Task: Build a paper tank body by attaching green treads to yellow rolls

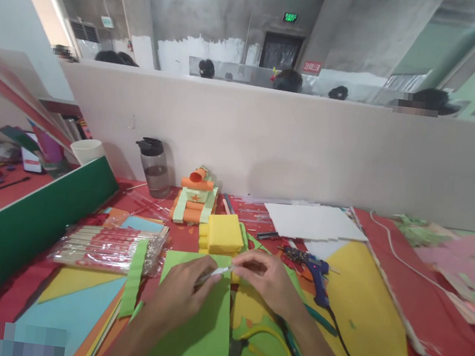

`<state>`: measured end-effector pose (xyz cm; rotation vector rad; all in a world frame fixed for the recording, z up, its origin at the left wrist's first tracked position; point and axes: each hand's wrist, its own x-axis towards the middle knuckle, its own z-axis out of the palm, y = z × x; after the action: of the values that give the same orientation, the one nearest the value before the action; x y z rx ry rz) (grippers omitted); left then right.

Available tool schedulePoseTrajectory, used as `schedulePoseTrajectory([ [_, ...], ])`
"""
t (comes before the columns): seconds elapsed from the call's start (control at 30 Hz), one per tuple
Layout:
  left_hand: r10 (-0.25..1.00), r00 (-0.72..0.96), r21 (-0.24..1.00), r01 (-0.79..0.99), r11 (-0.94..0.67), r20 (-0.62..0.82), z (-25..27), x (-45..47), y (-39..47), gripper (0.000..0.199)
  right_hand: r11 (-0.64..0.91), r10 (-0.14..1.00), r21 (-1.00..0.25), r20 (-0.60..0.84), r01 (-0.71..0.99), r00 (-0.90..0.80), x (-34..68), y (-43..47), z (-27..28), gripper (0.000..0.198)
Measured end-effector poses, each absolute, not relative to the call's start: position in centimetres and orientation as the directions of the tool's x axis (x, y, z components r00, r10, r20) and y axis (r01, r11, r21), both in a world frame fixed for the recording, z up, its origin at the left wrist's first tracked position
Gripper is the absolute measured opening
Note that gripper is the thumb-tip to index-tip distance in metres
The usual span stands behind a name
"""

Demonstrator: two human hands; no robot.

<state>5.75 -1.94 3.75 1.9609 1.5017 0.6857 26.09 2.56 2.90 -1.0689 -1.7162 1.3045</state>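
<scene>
My left hand [183, 287] is closed round a slim, pale grey and white pen-like thing [218, 271]; its exact kind is too small to tell. Its tip points right, where the pinched fingers of my right hand [266, 280] meet it. Both hands are above a light green paper sheet [195, 340]. Just beyond them sits a yellow paper-covered block [225, 234] with rolled yellow pieces at its side. Yellow-handled scissors [270, 352] lie under my right forearm, partly hidden.
A blue glue gun [316, 274] with a cord lies to the right on yellow paper [374, 333]. An orange and green paper tank [195, 199] and a water bottle [154, 170] stand behind. Wrapped sticks [99, 246] lie left, near a green board [34, 211]. A white partition [310, 146] closes the back.
</scene>
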Motion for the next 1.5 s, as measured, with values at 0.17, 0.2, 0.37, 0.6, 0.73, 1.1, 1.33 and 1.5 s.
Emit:
schedulePoseTrajectory([
  [0.17,0.971,0.228,0.698,0.683,-0.215,0.077,3.7,5.6,-1.9,0.034,0.149,0.927,-0.967,0.064,0.206,-0.37,26.4,2.7,2.9,0.018],
  [0.2,0.974,0.216,0.696,0.687,-0.207,0.076,3.7,5.6,-1.9,0.034,0.154,0.929,-0.966,0.071,0.206,-0.363,26.6,2.8,3.0,0.018],
  [0.37,0.974,0.208,0.69,0.692,-0.21,0.088,3.6,5.5,-1.9,0.032,0.176,0.914,-0.964,0.084,0.201,-0.397,26.5,2.6,3.2,0.015],
  [0.6,0.963,0.251,0.7,0.67,-0.246,0.098,3.1,5.7,-1.9,0.031,0.219,0.906,-0.94,0.095,0.263,-0.413,25.9,2.0,3.5,0.012],
  [0.73,0.968,0.232,0.7,0.676,-0.23,0.094,3.3,5.6,-2.0,0.029,0.227,0.924,-0.932,0.114,0.282,-0.365,26.6,2.4,3.6,0.015],
  [1.1,0.972,0.21,0.722,0.656,-0.219,0.103,3.6,5.6,-2.0,0.029,0.178,0.938,-0.965,0.108,0.192,-0.329,26.6,2.7,2.6,0.017],
  [1.33,0.969,0.221,0.731,0.642,-0.231,0.111,3.4,5.7,-1.9,0.03,0.145,0.939,-0.978,0.088,0.15,-0.333,26.4,2.6,2.8,0.02],
  [1.5,0.961,0.246,0.734,0.628,-0.257,0.126,3.0,5.9,-1.9,0.03,0.136,0.932,-0.978,0.072,0.158,-0.355,25.8,2.2,2.7,0.019],
])
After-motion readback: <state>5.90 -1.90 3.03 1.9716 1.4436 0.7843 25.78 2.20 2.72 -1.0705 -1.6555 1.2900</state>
